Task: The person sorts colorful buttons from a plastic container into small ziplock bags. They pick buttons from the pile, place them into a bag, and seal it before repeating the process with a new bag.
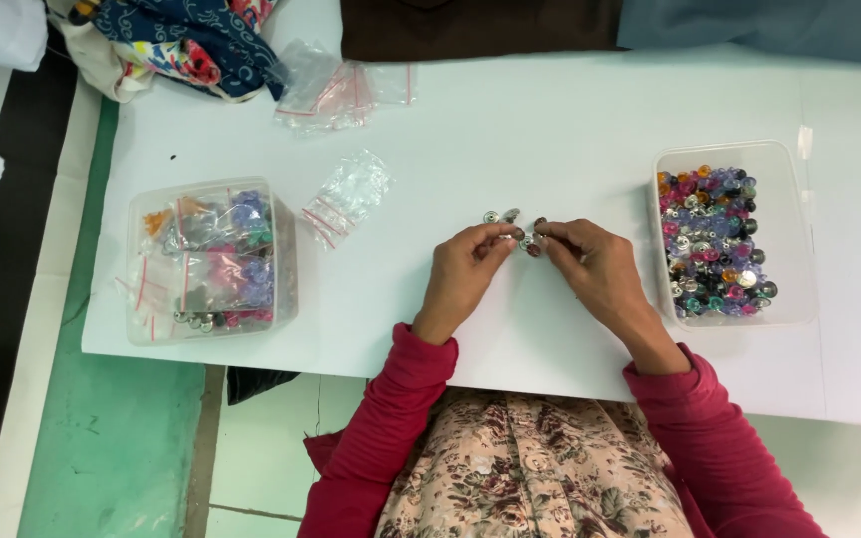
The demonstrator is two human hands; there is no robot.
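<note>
Wide white rectangular table sheet [510,130] under everything, serving as landmark. At its right edge, clear rectangular plastic tub [794,199] of loose multicoloured round beads [712,242]. Toward its left end, clear square plastic box [211,261] stuffed with small zip bags of sorted beads. At its far left corner, bundle of patterned blue and red cloth [191,40]. Along its far edge, crumpled empty clear zip bags [336,90]; one more clear zip bag [346,194] just right of the square box. Near the sheet's middle, left hand [462,279] and right hand [595,271], red sleeves behind, fingertips meeting and pinched together on small silvery round beads [528,239]. Just beyond the fingertips, two more silvery round pieces [500,215] lying on the sheet.
</note>
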